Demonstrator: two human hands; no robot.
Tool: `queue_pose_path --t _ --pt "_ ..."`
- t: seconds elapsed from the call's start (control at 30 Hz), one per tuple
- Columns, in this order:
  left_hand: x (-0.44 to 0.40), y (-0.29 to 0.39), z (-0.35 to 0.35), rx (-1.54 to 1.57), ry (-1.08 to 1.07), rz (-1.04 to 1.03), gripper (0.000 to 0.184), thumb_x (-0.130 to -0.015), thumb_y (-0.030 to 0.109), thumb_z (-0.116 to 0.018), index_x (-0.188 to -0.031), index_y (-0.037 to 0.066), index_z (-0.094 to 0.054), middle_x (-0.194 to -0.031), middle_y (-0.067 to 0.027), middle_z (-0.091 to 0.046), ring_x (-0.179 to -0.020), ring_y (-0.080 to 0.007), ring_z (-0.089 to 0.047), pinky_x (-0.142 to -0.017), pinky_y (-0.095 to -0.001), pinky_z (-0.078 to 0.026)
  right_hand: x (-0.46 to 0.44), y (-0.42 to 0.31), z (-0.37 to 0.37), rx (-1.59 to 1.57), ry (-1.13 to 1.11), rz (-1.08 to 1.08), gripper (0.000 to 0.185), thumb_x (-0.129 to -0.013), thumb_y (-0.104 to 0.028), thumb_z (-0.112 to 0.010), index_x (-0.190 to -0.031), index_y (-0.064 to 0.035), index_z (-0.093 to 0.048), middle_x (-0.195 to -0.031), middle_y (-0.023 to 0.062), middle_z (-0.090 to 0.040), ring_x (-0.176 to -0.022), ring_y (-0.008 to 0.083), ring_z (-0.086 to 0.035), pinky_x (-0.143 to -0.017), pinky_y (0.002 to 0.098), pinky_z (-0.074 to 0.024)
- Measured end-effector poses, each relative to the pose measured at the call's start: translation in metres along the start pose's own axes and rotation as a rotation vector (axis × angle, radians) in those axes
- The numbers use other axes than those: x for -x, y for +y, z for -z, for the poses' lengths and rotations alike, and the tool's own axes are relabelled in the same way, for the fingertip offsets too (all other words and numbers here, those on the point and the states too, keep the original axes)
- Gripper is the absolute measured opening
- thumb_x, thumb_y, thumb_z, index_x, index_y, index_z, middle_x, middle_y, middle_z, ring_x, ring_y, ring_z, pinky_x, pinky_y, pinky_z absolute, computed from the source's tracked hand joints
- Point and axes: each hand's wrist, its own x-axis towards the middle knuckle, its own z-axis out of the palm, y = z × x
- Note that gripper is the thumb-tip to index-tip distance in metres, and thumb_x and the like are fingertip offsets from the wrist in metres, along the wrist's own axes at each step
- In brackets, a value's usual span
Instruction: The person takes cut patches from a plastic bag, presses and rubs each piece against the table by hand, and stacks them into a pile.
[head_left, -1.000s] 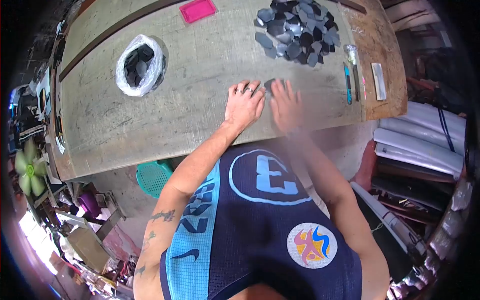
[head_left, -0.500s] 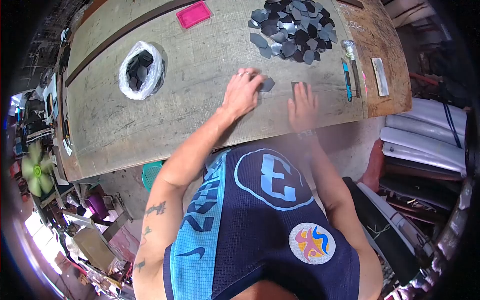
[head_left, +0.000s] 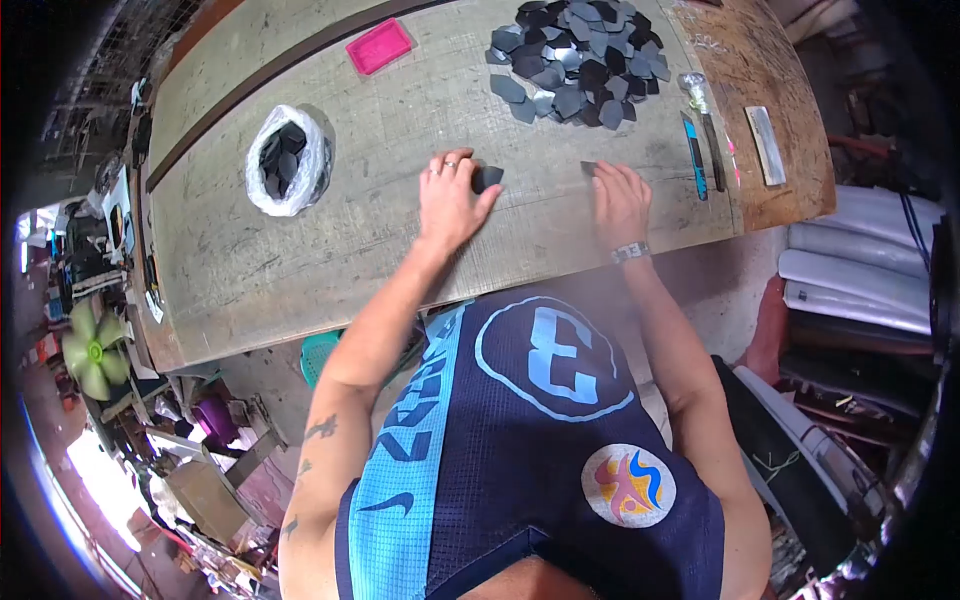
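My left hand (head_left: 452, 198) is on the worktable with a small dark flat piece (head_left: 487, 179) caught between its thumb and fingers. To its right, my right hand (head_left: 622, 200) rests with its fingers close together on another dark flat piece (head_left: 588, 168); one corner pokes out past the fingertips and the remainder is hidden. Beyond both hands lies a heap of similar black and grey angular pieces (head_left: 568, 75). A clear plastic bag (head_left: 262, 190) holding more dark pieces stands left of my left hand.
A pink tray (head_left: 379, 47) sits toward the far side of the worktable (head_left: 370, 130). On the right lie a blue cutter knife (head_left: 694, 160), a dark-handled tool (head_left: 712, 155) and a pale flat bar (head_left: 766, 146). Rolls of material (head_left: 840, 280) are stacked beyond the right edge.
My left hand has moved left with its piece, away from the right hand. My right hand has shifted slightly right, its fingers now closer together. The view has tilted a little.
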Motion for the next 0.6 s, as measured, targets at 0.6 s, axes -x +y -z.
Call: queue_pose_path --t 0.6 --pt "0.063 0.017 -0.016 0.036 0.013 -0.135 0.044 -0.095 0.029 -0.069 -0.135 0.01 -0.066 -0.144 -0.007 -0.06 -0.137 -0.0365 -0.049 -0.12 -0.0544 -0.034 0.001 -0.088 -0.036 0.052 -0.329 0.214 0.046 -0.106 -0.03 -0.055 -0.149 -0.0159 -0.058 -0.161 0.0027 -0.05 -0.153 0.0331 -0.036 -0.122 0.0631 -0.0251"
